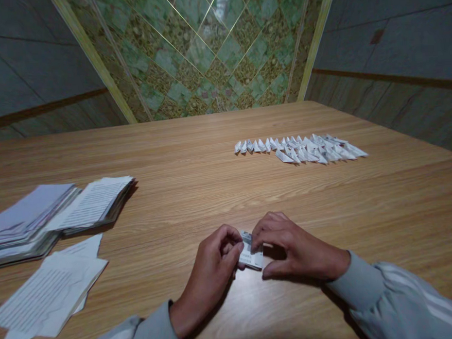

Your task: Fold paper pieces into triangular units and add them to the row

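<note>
A small folded piece of printed paper [248, 257] is between my hands, low over the near middle of the table. My left hand [220, 253] pinches its left edge between thumb and fingers. Curled over its right side is my right hand [289, 245], with fingertips on the paper's upper face and the thumb lower, near its bottom right corner. Part of the paper is hidden behind the fingers of both hands.
Several folded paper pieces [305, 148] stand in rows at the far right of the wooden table [180, 183]. To the left lie an open stack of printed pages [92, 202] and several loose printed sheets [52, 290]. A tiled wall [210, 52] rises behind.
</note>
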Demonstrator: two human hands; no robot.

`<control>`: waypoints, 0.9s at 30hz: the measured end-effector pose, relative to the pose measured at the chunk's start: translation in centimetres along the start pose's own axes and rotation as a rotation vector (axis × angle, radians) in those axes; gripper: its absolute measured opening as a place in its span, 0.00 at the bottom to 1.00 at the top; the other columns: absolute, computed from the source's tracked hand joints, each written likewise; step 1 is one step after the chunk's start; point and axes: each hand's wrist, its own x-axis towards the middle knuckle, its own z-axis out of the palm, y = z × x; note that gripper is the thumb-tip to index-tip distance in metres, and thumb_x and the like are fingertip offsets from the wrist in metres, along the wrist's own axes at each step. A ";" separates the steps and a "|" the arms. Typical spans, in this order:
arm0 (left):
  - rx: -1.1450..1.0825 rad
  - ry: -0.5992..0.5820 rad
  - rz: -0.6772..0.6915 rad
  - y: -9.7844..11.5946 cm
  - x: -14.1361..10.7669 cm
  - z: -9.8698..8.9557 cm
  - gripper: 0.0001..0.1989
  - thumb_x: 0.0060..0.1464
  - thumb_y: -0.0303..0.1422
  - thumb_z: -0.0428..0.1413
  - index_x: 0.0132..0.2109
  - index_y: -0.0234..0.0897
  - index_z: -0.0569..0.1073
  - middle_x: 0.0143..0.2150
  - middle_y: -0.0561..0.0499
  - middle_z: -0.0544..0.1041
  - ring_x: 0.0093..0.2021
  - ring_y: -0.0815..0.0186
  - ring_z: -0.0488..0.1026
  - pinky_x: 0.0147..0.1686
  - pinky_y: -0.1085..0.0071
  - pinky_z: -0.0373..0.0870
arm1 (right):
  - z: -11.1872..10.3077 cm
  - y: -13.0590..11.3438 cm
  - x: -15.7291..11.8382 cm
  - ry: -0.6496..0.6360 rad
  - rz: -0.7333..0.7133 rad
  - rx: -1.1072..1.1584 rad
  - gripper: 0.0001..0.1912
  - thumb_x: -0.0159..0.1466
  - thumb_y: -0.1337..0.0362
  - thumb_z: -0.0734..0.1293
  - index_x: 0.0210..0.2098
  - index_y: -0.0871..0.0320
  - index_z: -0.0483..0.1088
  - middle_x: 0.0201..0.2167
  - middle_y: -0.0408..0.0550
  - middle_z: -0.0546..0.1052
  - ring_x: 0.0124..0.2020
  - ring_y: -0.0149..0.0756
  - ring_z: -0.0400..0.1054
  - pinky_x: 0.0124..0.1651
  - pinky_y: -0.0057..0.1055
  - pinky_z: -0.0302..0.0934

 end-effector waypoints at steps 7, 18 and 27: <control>0.580 -0.087 0.194 -0.1 -0.2 -1.1 0.04 0.61 0.28 0.53 0.39 0.38 0.73 0.37 0.49 0.76 0.36 0.61 0.72 0.36 0.66 0.66 | 0.8 0.8 0.0 -0.041 0.006 -0.064 0.12 0.60 0.64 0.77 0.42 0.56 0.75 0.43 0.46 0.77 0.47 0.39 0.66 0.51 0.37 0.53; 0.761 -0.294 0.532 -0.9 -1.1 -3.0 0.07 0.66 0.32 0.53 0.44 0.38 0.76 0.40 0.46 0.75 0.40 0.59 0.70 0.38 0.65 0.69 | 0.9 0.7 -0.1 -0.029 0.003 -0.102 0.10 0.64 0.58 0.73 0.43 0.55 0.77 0.42 0.47 0.76 0.45 0.38 0.66 0.48 0.36 0.54; 0.814 -0.208 0.593 -1.7 -1.0 -2.4 0.13 0.70 0.31 0.47 0.42 0.36 0.75 0.36 0.47 0.74 0.36 0.60 0.69 0.34 0.67 0.67 | 0.5 0.0 0.0 -0.060 -0.014 -0.094 0.11 0.66 0.59 0.71 0.45 0.58 0.74 0.38 0.47 0.77 0.42 0.39 0.65 0.49 0.37 0.53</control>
